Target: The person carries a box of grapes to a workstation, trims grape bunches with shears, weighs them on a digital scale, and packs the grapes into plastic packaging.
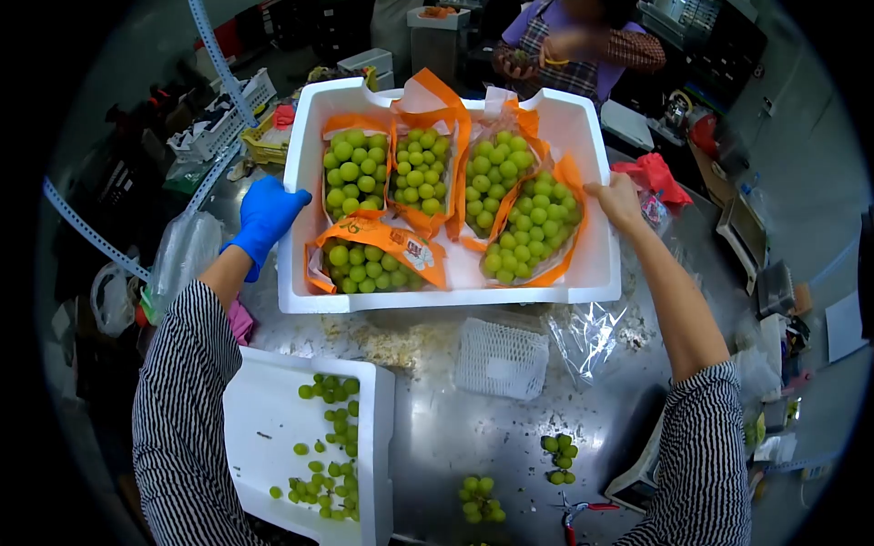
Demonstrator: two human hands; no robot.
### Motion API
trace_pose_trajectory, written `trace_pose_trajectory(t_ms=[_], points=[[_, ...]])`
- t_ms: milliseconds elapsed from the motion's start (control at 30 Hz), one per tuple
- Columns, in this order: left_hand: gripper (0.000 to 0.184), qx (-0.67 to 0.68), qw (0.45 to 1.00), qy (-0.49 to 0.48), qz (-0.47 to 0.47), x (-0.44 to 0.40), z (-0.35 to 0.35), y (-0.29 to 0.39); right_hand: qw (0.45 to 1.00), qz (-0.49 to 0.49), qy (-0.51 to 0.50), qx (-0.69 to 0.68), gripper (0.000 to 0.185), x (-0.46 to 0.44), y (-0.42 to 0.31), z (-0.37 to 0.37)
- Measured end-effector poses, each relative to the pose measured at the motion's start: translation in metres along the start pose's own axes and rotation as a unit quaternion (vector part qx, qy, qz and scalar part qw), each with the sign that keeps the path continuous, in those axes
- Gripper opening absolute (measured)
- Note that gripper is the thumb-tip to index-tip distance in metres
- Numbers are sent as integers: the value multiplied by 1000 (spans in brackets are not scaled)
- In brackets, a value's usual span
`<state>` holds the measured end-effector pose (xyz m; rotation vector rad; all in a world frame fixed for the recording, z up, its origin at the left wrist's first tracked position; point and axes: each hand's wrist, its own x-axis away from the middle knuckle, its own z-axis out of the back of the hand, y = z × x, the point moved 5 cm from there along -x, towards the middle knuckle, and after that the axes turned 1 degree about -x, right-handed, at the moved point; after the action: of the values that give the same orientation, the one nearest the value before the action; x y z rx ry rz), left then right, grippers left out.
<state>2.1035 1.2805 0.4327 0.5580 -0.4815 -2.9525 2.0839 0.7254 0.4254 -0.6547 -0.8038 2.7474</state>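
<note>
A white foam box [451,298] is held between my two hands, its open top facing me. My left hand [266,218], in a blue glove, is closed on the left rim. On the right rim, my bare right hand [615,202] grips with its fingers partly hidden by the wall. Inside lie several bunches of green grapes [355,173] in orange-and-white paper wraps. One wrap [401,241] with printing on it covers part of the front left bunch.
Below stands a second foam box [273,409] with loose grapes [341,428]. A white mesh-patterned tray [501,358], clear film [585,337], small grape clusters [481,499] and red-handled snips [572,520] lie on the metal table [428,428]. Across the table is another person [574,45].
</note>
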Motion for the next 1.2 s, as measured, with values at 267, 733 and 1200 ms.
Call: trace_pose_trajectory(t_ms=[267, 733, 1200], points=[[57, 0, 993, -118, -23, 33, -80, 1, 993, -65, -97, 0, 36, 55, 52, -10], [54, 65, 982, -174, 25, 62, -101, 6, 985, -83, -127, 86, 42, 59, 70, 22], [58, 36, 971, 20, -236, 103, -43, 67, 997, -21, 63, -30, 46, 156, 78, 46]])
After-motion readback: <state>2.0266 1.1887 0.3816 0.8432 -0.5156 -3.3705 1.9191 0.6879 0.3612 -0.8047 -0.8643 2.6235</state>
